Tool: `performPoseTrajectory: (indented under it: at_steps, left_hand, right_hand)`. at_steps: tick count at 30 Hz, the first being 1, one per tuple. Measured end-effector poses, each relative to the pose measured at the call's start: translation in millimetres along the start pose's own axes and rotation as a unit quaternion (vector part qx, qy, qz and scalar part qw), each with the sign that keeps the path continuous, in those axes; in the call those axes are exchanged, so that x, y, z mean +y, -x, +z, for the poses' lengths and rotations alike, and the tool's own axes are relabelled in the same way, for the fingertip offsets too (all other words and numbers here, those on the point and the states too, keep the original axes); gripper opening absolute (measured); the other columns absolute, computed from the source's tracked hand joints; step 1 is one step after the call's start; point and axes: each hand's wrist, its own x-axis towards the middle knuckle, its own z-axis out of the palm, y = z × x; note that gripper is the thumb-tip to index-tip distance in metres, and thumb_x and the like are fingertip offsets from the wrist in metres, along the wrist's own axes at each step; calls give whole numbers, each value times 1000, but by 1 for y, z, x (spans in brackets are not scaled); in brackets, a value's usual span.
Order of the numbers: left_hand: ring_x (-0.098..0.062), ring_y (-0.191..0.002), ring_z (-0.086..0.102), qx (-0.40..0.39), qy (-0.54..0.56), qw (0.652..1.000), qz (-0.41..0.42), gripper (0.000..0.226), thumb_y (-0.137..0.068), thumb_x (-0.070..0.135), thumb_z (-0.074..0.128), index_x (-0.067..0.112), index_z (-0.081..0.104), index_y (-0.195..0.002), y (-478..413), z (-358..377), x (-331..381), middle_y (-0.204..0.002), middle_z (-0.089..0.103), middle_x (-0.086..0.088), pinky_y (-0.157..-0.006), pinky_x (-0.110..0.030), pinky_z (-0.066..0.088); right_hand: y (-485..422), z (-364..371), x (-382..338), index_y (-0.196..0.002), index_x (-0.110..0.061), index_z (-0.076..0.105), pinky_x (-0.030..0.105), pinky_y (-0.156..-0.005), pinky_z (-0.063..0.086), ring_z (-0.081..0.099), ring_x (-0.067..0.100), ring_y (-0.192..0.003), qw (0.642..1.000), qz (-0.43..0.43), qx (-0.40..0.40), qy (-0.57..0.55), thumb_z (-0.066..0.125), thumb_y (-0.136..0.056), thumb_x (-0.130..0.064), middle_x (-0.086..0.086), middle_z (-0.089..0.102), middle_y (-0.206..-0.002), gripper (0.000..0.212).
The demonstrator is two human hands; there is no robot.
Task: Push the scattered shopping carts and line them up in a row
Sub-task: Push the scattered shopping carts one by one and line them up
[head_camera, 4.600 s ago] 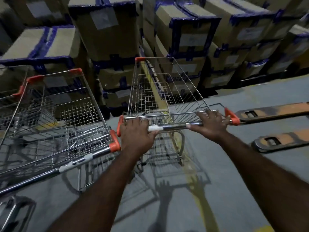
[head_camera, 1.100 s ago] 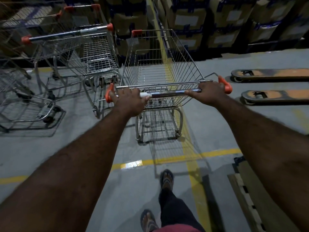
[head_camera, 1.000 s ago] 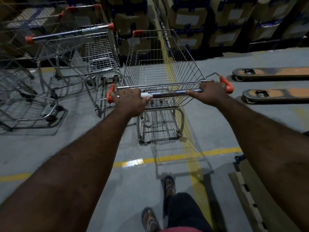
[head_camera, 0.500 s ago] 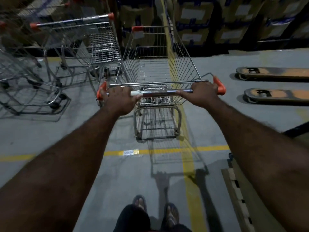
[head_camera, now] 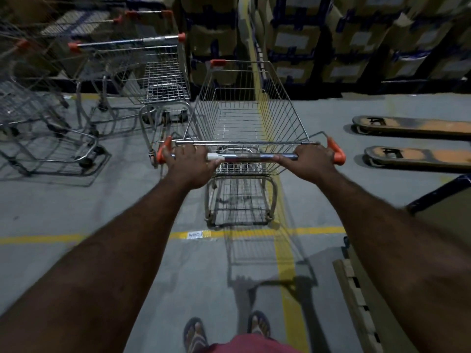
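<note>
- Three carts can be counted. The dark, blurred edge at 9 o'clock is too unclear to tell whether there are more.
- There are two grips, both clamped on the handle (head_camera: pixel 252 157) of the nearest cart (head_camera: pixel 288 110). The left grip (head_camera: pixel 193 161) curls round its left end beside an orange cap, and the right grip (head_camera: pixel 309 160) curls round its right end against the other cap.
- This cart stands at 12 o'clock from the grips, with its basket pointing away.
- The second cart (head_camera: pixel 163 80) is at 11 o'clock, just beside the first. Whether they touch cannot be told.
- The third cart (head_camera: pixel 51 138) is at 10 o'clock, near the second and at an angle to it.
- Two forks (head_camera: pixel 407 128) lie flat on the floor (head_camera: pixel 76 205) at 3 o'clock, side by side.
- Two yellow lines (head_camera: pixel 318 230) cross just behind the held cart.
- Two sandalled feet (head_camera: pixel 195 332) are at 6 o'clock.
- Stacked boxes (head_camera: pixel 293 42) fill 12 to 2 o'clock, too many to count.
</note>
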Motion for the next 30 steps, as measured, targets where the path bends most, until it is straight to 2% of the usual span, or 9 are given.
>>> performPoseTrajectory:
  at_steps: [4,9,15,18,23,25,30]
  left_hand:
    - [-34,-143,30,-3,6,1000,4,69,-94,77,22,32,44,-142,14,0,-2,-149,40,-16,-116,-67,2]
    - [-34,-144,28,1,14,1000,7,68,-96,74,24,30,44,-143,29,1,-2,-151,39,-15,-115,-66,2]
    - [-33,-144,30,0,13,1000,10,71,-95,75,21,29,42,-144,39,3,-4,-150,40,-14,-117,-65,3]
    - [-34,-145,28,-2,19,1000,12,70,-96,74,23,29,41,-145,42,1,-5,-152,38,-14,-117,-66,3]
    - [-33,-144,28,1,18,1000,18,68,-96,73,23,30,42,-145,43,1,-8,-151,40,-13,-117,-65,0]
    - [-33,-144,28,-1,18,1000,19,68,-96,73,23,29,42,-144,42,1,-8,-150,40,-13,-116,-66,-1]
    - [-34,-146,26,-6,21,1000,17,69,-96,74,22,29,41,-145,41,3,-9,-152,38,-13,-116,-67,-1]
  right_hand:
    - [14,1,-3,-71,-23,53,46,-90,38,57,25,-83,1000,7,-6,3,18,-75,-99,2,58,-78,84]
    - [29,-2,-6,-72,-24,50,48,-94,38,54,24,-83,1000,10,-14,-6,25,-80,-95,1,57,-78,76]
    - [41,-3,-8,-66,-24,49,41,-81,33,57,26,-83,1000,7,5,-22,22,-76,-97,-1,52,-70,79]
    - [45,-5,-11,-66,-24,49,42,-83,34,56,25,-82,1000,10,7,-26,16,-72,-99,-1,52,-70,82]
    - [49,-4,-13,-79,-16,60,42,-84,33,60,28,-87,1000,12,9,-23,27,-81,-92,6,62,-81,83]
    - [50,-3,-13,-78,-18,59,42,-84,33,60,28,-87,1000,12,11,-20,25,-80,-94,5,62,-80,84]
    - [48,-2,-13,-72,-23,53,48,-94,37,60,28,-88,999,20,-6,-24,19,-76,-98,3,61,-80,82]
